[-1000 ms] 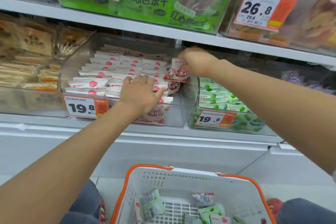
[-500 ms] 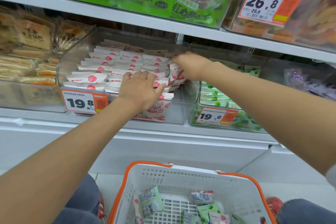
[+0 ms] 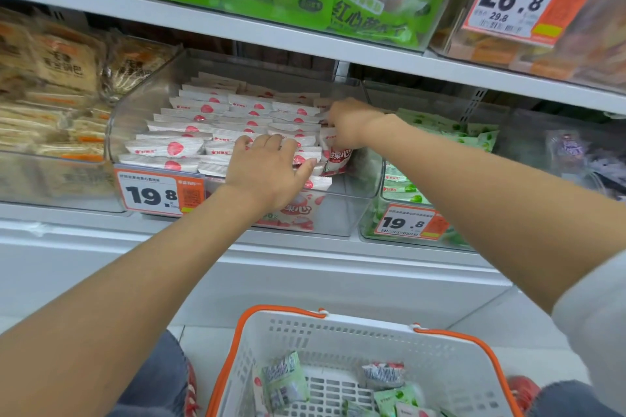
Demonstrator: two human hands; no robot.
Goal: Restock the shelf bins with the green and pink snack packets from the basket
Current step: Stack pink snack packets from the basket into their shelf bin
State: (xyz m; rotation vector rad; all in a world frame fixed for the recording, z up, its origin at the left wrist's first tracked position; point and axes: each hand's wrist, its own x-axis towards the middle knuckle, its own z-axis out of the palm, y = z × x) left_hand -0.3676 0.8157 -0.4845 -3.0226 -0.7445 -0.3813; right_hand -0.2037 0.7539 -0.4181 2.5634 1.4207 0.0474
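In the head view, the left hand (image 3: 267,173) lies flat with its grip apart, straight fingers resting on the rows of pink-and-white snack packets (image 3: 203,108) inside the clear plastic bin (image 3: 142,105). At that bin's right end the right hand (image 3: 349,127) has its grip clamped on one upright pink packet (image 3: 335,156) just beneath its knuckles. Just right of that bin, green snack packets (image 3: 474,139) fill a second clear bin (image 3: 367,227) on the same white metal shelf (image 3: 84,230), and below it a white plastic basket with an orange rim (image 3: 338,325) holds loose green and pink packets (image 3: 284,382).
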